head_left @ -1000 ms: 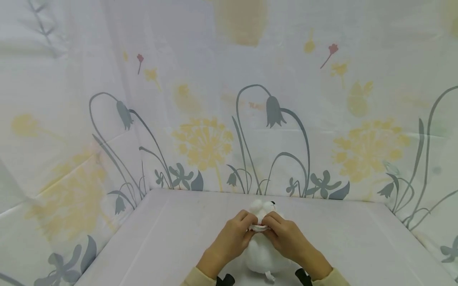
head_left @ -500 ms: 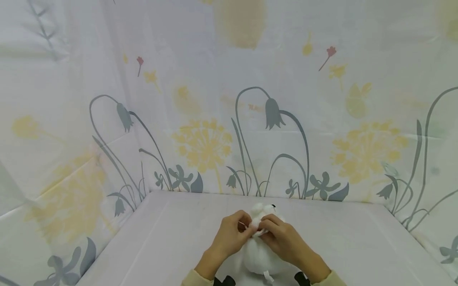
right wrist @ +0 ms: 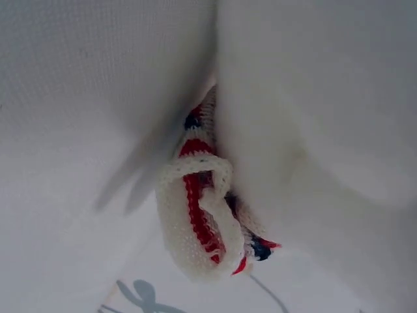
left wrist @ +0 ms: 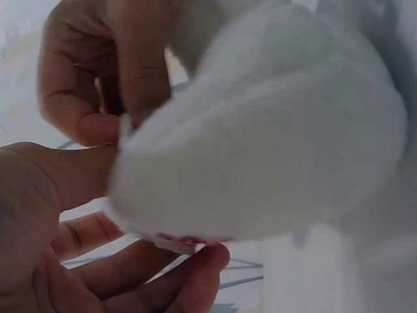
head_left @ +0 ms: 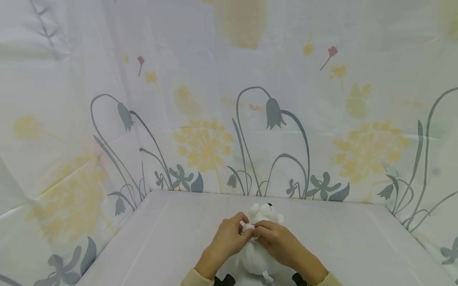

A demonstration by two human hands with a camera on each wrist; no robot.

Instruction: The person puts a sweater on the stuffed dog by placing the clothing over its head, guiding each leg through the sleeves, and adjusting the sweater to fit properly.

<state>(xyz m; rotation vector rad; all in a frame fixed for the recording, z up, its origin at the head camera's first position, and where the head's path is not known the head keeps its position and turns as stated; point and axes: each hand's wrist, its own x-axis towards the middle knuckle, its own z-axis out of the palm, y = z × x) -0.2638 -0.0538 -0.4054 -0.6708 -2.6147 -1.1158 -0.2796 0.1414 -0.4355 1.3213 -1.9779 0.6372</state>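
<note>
A soft white plush toy with a rounded body [head_left: 255, 260] sits on the plain white counter [head_left: 179, 234], near its front edge and between the person's hands. Its head [head_left: 262, 215], marked by a small black spot, is on the far side, and a little white fabric tag [head_left: 266, 277] hangs from the near end of the body. The left hand [head_left: 226, 239] and the right hand [head_left: 284, 244] meet at the toy's neck, fingers drawn in narrow, both pinching a thin white strip of fabric [head_left: 247, 227]. In the left wrist view, a red-trimmed edge [left wrist: 189, 240] shows beside the left fingertips. The right wrist view shows a white knitted piece with red and navy stripes [right wrist: 179, 225] against white plush; whether it joins the strip, I cannot tell. Behind stands a pale sheet printed with grey and yellow flowers [head_left: 204, 59].
</note>
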